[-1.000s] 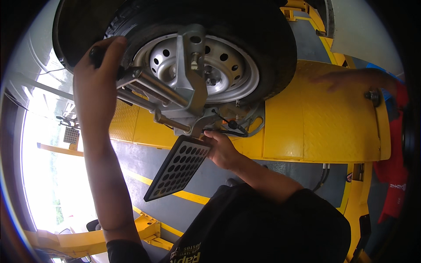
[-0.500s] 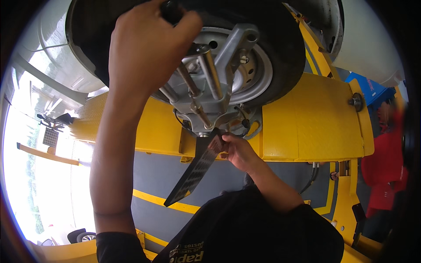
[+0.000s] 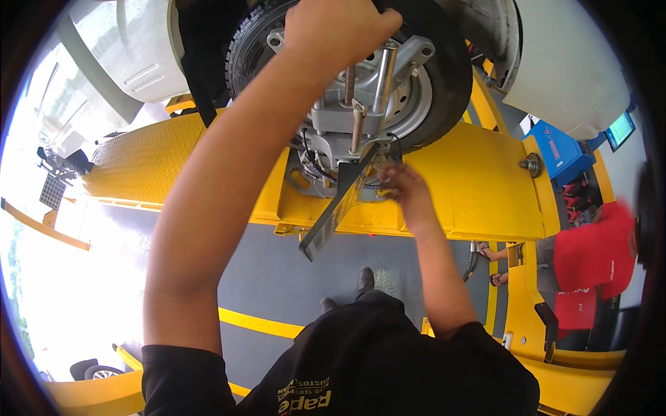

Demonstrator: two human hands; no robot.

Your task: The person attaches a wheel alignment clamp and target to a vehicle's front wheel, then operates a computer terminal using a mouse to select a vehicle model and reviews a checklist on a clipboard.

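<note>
My left hand (image 3: 336, 31) grips the black knob atop a silver wheel clamp (image 3: 378, 121), mostly hiding the knob. The clamp sits against a steel-rimmed wheel (image 3: 451, 87) with a black tire. A flat black target board (image 3: 322, 225) with a dotted face hangs edge-on from the clamp's lower end. My right hand (image 3: 409, 191) is just right of the board's top, fingers curled at the lower bracket and slightly blurred; what they hold is too small to make out.
The wheel stands on a yellow ramp (image 3: 499, 187) between white body panels (image 3: 565, 62). At right are a blue cabinet (image 3: 558, 149), a lit screen (image 3: 619, 128) and a person in red (image 3: 590, 256). Another dotted board (image 3: 53, 192) stands far left. Yellow-lined floor (image 3: 277, 270) shows below.
The view has shifted. My left hand and the clamp's top have swung rightward. My right hand has let go of the board's edge and moved up-right to the bracket.
</note>
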